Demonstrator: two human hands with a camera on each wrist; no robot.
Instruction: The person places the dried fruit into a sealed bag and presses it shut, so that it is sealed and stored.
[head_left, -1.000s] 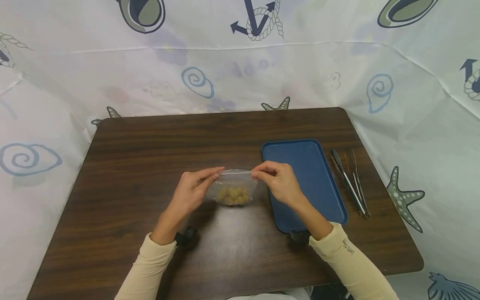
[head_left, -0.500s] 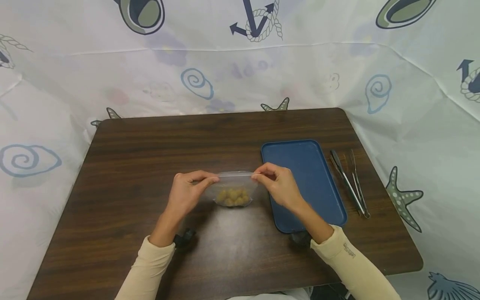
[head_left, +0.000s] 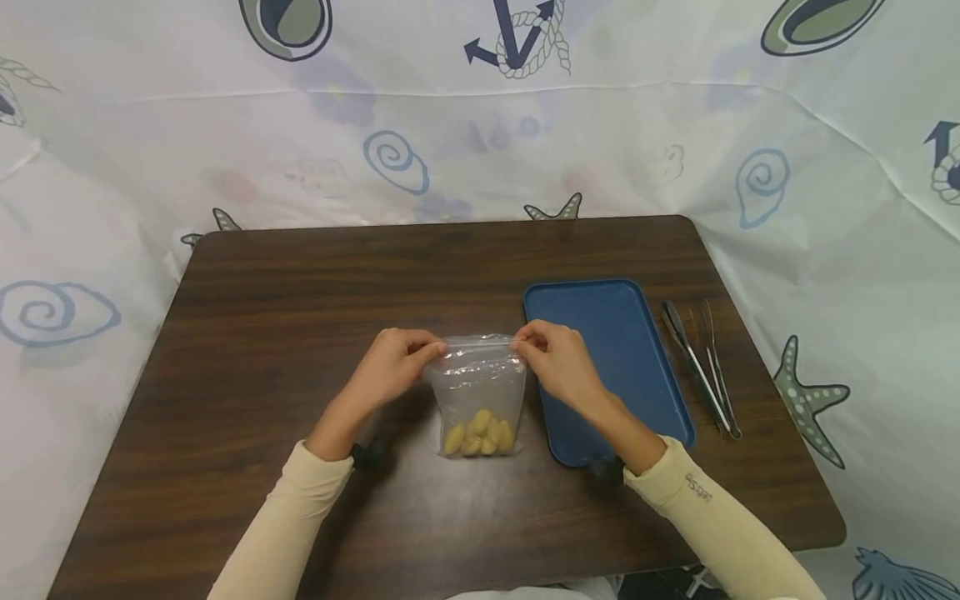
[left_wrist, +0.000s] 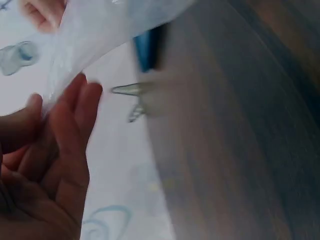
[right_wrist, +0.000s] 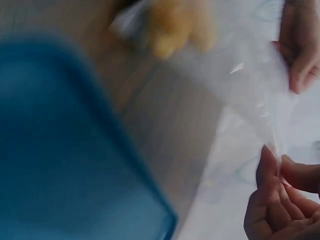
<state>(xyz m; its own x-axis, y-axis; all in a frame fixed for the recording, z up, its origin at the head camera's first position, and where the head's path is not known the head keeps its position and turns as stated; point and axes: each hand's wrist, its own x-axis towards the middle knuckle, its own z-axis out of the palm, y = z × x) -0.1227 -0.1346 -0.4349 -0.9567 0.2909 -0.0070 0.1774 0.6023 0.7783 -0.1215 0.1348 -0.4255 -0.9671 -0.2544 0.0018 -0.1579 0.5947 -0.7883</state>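
A clear zip-top bag (head_left: 480, 383) with several small yellow, oval pieces (head_left: 480, 435) at its bottom hangs between both hands in the head view. My left hand (head_left: 393, 362) pinches the bag's top left corner between thumb and fingers. At the opposite top corner, my right hand (head_left: 558, 362) pinches the bag the same way. The right wrist view shows the thumb and fingertips of the right hand (right_wrist: 280, 200) meeting on the plastic, with blurred yellow pieces (right_wrist: 177, 25) beyond. In the left wrist view the bag (left_wrist: 110, 35) stretches away from the left hand (left_wrist: 55, 150).
A blue tray (head_left: 611, 367) lies on the brown wooden table (head_left: 300, 292), partly under the right forearm. Right of it lie metal tongs with dark handles (head_left: 697, 367) and a second slim metal utensil (head_left: 716, 367). A patterned white sheet (head_left: 450, 150) hangs behind the table.
The bag, seen foreshortened before, now hangs down with its front facing the head camera and its yellow pieces lower in view. Both hands keep their pinch on its top edge.
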